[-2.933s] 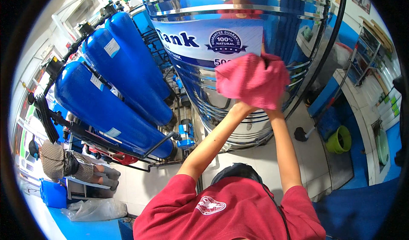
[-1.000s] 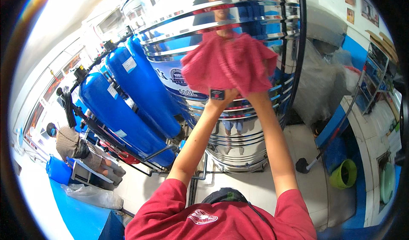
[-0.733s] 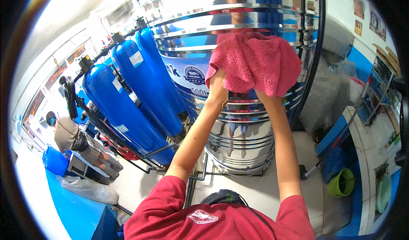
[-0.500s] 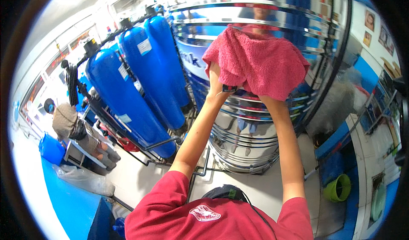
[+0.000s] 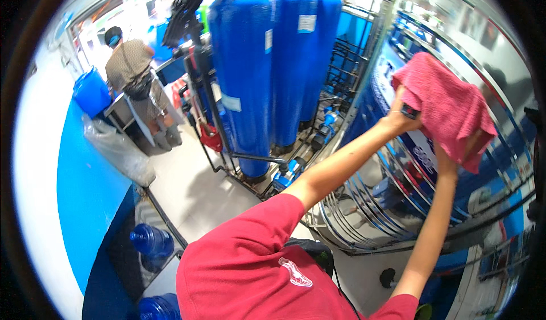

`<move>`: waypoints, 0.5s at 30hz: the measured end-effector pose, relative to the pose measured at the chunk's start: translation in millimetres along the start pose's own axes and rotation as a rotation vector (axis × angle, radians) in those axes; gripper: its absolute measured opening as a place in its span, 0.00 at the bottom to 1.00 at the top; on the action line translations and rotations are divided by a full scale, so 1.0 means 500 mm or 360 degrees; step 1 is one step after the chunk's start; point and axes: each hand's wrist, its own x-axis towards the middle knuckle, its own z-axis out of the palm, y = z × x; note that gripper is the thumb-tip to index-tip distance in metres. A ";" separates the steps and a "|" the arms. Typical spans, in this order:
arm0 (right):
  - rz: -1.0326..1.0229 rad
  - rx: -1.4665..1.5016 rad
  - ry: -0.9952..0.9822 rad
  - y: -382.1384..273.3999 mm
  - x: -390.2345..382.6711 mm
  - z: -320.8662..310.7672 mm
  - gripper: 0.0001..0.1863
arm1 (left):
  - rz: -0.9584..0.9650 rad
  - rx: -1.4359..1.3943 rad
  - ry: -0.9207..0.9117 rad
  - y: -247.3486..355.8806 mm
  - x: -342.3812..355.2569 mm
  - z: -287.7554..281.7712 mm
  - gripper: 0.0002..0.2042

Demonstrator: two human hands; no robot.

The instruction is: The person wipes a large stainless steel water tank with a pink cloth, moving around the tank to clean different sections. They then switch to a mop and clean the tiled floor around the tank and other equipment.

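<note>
A pink terry towel (image 5: 446, 107) hangs from both my hands, up against the curved side of a large, shiny ribbed steel tank (image 5: 364, 209). My left hand (image 5: 405, 121) grips the towel's left part, its fingertips covered by the cloth. Below the cloth my right hand (image 5: 446, 160) holds the right part, most of its fingers hidden underneath. A blue and white printed label (image 5: 420, 149) wraps the tank just behind and below the towel. Whether the cloth touches the steel I cannot tell.
Tall blue filter cylinders (image 5: 242, 81) stand left of the tank, with dark pipes and a small blue pump (image 5: 289, 172) at their base. Farther left a person (image 5: 133, 73) stands facing away by a blue container (image 5: 91, 92). Blue water jugs (image 5: 152, 240) sit at lower left.
My view has swung to the left, so the tank, towel and both hands now appear farther right. Both hands still hold the towel, which now hangs more tilted.
</note>
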 end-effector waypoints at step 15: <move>0.0312 -0.0549 -0.0331 0.254 0.159 -0.058 0.43 | 0.0441 -0.0495 0.0276 0.114 0.255 -0.032 0.26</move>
